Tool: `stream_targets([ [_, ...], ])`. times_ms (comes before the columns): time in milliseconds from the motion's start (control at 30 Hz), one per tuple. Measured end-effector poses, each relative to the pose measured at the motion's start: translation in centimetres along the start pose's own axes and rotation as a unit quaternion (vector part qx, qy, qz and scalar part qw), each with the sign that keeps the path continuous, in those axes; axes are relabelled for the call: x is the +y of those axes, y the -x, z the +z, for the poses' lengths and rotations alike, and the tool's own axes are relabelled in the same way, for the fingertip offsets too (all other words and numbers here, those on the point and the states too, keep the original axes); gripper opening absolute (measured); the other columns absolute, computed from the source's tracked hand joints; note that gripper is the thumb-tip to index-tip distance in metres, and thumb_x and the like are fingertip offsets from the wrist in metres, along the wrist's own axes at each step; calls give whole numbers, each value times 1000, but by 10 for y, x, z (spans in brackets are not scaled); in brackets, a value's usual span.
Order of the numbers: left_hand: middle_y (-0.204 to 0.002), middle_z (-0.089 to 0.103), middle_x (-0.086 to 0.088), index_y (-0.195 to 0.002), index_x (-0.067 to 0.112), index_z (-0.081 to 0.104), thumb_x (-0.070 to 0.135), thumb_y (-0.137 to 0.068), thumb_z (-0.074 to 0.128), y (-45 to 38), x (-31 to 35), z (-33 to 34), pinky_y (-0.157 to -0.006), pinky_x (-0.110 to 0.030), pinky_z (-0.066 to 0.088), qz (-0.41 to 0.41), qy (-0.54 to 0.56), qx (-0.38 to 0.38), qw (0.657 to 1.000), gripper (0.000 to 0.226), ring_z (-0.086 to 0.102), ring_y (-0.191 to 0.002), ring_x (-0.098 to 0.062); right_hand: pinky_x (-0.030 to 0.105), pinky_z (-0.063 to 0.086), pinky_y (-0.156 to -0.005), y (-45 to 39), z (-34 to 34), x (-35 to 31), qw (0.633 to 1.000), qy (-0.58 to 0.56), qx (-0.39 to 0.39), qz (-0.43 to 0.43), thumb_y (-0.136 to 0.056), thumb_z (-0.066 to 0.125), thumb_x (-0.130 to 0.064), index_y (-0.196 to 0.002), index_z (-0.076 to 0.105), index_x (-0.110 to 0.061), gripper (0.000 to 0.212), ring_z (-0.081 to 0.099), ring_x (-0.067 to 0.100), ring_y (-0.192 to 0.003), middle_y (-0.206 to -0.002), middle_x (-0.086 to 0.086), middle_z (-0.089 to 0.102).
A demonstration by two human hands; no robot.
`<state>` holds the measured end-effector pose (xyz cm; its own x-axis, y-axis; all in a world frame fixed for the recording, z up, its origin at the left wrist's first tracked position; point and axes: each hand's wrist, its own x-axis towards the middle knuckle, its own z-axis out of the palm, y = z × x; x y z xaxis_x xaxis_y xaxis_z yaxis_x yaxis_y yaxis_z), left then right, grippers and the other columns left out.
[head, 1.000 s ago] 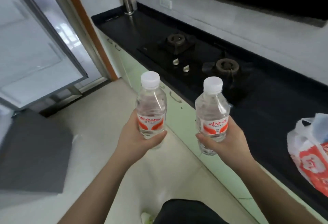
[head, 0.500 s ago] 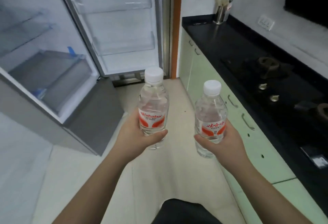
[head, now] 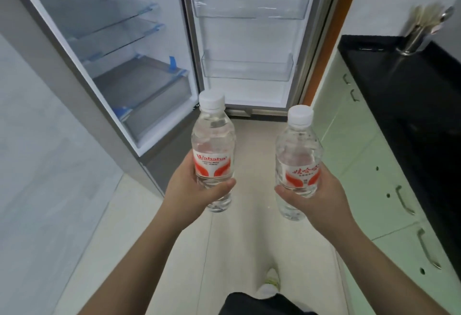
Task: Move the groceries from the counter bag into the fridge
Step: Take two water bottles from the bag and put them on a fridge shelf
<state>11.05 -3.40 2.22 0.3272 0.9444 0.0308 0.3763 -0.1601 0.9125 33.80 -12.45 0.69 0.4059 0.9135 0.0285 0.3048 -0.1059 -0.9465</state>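
Each hand carries a clear water bottle with a white cap and a red-and-white label. My left hand [head: 193, 190] grips the left bottle [head: 213, 140] round its lower half, upright. My right hand [head: 315, 195] grips the right bottle [head: 296, 150] the same way, a little lower. Ahead stands the open fridge [head: 129, 65] with glass shelves and a grey drawer at the bottom. Its open door [head: 249, 40] faces me with two clear door bins, both bare. The counter bag is out of view.
A black counter [head: 411, 95] over pale green cabinets [head: 369, 165] runs along the right, with a steel utensil holder [head: 414, 37] at its far end. A pale wall stands on the left. Light floor tiles [head: 252, 227] lie between me and the fridge.
The view has swung left from the stove and counter to face the open fridge, which is now closer and centred. Both hands still hold their bottles upright in front of me.
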Motion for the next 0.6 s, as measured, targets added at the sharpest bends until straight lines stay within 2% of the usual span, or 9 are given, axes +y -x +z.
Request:
stream_targets([
  [167, -98, 70, 22, -110, 39, 57, 30, -69, 85, -46, 10, 20, -76, -20, 54, -18, -7, 43, 999, 50, 68, -90, 0, 23, 53, -79, -69, -10, 5, 999, 7, -33, -19, -64, 86, -31, -117, 58, -27, 60, 67, 10, -93, -103, -8, 70],
  [267, -100, 71, 16, -113, 35, 57, 30, -69, 85, -72, 21, 29, -81, -27, 56, -24, -9, 73, 997, 53, 69, -92, -3, 26, 53, -82, -109, -18, 2, 998, 3, -43, -34, -63, 85, -35, -118, 58, -25, 62, 67, 13, -95, -105, -7, 70],
  [433, -101, 71, 14, -115, 32, 58, 29, -69, 85, -100, 33, 31, -82, -26, 55, -27, -8, 111, 993, 54, 69, -94, -5, 16, 52, -78, -162, -22, -5, 995, -13, -84, -56, -58, 78, -47, -115, 57, -29, 64, 66, 5, -91, -101, -12, 69],
  [600, -99, 71, 19, -113, 33, 60, 31, -67, 87, -120, 33, 20, -79, -24, 54, -44, -13, 150, 988, 53, 68, -92, -2, 3, 46, -66, -199, -3, -12, 990, -25, -117, -73, -57, 77, -48, -107, 55, -36, 56, 63, -7, -87, -93, -20, 68],
])
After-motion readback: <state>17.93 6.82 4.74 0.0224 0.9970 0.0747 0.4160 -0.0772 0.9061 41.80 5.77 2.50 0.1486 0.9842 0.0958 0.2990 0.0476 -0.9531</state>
